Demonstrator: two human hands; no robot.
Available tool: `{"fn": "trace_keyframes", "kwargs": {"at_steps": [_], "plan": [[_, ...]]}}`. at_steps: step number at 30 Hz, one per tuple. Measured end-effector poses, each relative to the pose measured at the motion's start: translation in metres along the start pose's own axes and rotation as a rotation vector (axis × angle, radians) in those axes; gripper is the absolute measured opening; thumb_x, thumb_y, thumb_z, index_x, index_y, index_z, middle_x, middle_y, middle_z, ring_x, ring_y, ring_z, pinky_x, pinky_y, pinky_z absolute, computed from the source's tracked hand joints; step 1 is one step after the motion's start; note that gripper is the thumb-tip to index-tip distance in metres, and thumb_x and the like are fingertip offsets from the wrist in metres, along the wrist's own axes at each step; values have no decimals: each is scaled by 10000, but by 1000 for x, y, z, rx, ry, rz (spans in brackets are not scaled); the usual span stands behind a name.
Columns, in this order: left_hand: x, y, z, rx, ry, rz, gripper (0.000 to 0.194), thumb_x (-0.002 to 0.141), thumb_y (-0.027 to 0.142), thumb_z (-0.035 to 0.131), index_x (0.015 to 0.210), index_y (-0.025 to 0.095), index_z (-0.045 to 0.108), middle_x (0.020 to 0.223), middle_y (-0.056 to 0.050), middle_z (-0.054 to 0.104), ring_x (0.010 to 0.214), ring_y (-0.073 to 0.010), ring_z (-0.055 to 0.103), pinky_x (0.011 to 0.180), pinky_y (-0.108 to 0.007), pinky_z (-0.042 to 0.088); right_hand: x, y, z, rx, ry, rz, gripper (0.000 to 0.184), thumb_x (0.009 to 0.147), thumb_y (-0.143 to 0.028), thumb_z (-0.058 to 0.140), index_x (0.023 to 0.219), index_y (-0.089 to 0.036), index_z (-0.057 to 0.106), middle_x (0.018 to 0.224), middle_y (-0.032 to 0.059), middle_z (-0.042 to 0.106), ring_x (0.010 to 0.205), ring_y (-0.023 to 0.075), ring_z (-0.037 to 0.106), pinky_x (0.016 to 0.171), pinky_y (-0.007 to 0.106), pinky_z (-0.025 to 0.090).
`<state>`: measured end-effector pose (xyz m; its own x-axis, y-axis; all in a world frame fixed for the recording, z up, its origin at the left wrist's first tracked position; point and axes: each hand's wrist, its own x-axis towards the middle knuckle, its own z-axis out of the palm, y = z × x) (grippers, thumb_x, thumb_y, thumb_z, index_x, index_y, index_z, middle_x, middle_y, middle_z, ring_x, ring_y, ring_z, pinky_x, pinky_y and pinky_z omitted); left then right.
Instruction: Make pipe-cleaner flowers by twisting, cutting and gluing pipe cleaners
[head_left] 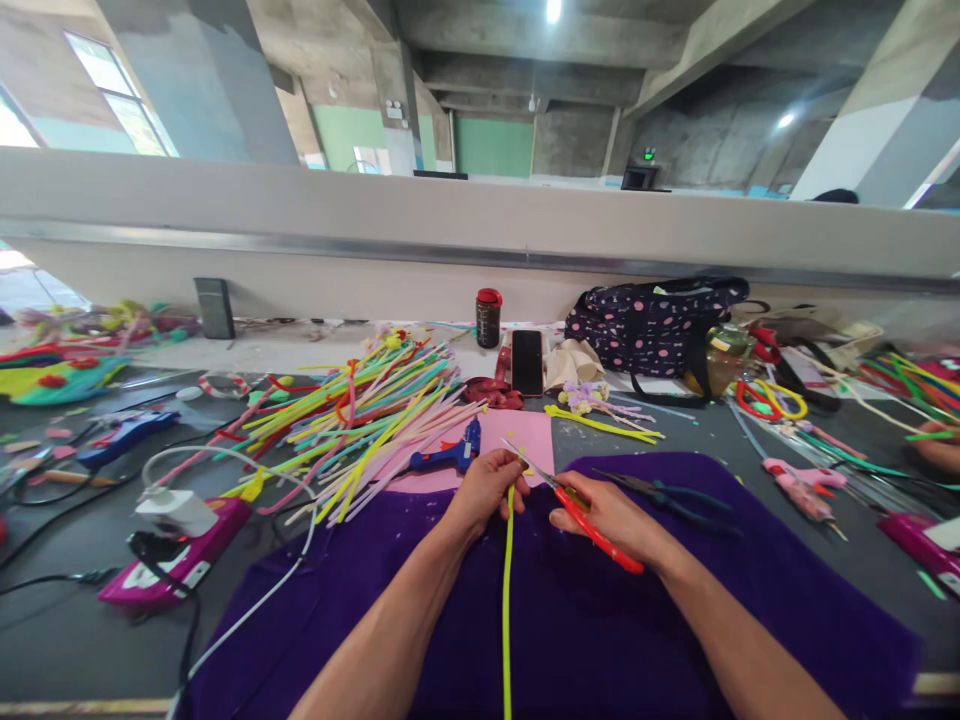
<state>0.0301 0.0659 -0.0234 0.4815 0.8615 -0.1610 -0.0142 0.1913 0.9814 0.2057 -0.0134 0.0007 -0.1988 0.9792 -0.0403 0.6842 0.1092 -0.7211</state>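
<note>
Between the pinched fingers of my left hand (491, 490) is the upper end of a yellow-green pipe cleaner (508, 600). Its length hangs down over the purple cloth (600, 620). My right hand (619, 515) is closed round red-handled scissors (600, 535). Their slim metal blades point up and left, close to my left fingertips; whether they touch the pipe cleaner I cannot tell. Dark-handled needle-nose pliers (664, 492) lie on the cloth just right of my right hand. A blue glue gun (450, 455) rests on a pink sheet (529, 437) beyond my left hand.
Many coloured pipe cleaners (360, 420) are heaped at the left. A magenta power strip (180, 560) with trailing cables lies nearer me. Behind stand a phone (527, 362), a dark bottle (488, 320) and a patterned bag (645, 325). At the right are a pink glue gun (806, 485) and another person's hand (941, 450).
</note>
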Motion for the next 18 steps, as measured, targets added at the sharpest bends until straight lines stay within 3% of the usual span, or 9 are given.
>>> {"fn": "trace_keyframes", "kwargs": {"at_steps": [11, 18], "plan": [[2, -4, -2, 94, -14, -80, 264, 732, 394, 534, 769, 138, 477, 566, -2, 598, 372, -92, 544, 277, -140, 298, 7, 2, 3, 14, -2, 13, 322, 735, -428, 533, 905, -166, 607, 765, 4, 605, 648, 135, 499, 576, 212, 348], [2, -12, -4, 222, -45, -169, 198, 754, 328, 498, 755, 130, 496, 536, -10, 607, 395, -105, 568, 297, -141, 329, 12, 1, 6, -97, -18, 46, 327, 748, -452, 512, 880, -175, 625, 741, 18, 632, 646, 154, 541, 573, 219, 339]]}}
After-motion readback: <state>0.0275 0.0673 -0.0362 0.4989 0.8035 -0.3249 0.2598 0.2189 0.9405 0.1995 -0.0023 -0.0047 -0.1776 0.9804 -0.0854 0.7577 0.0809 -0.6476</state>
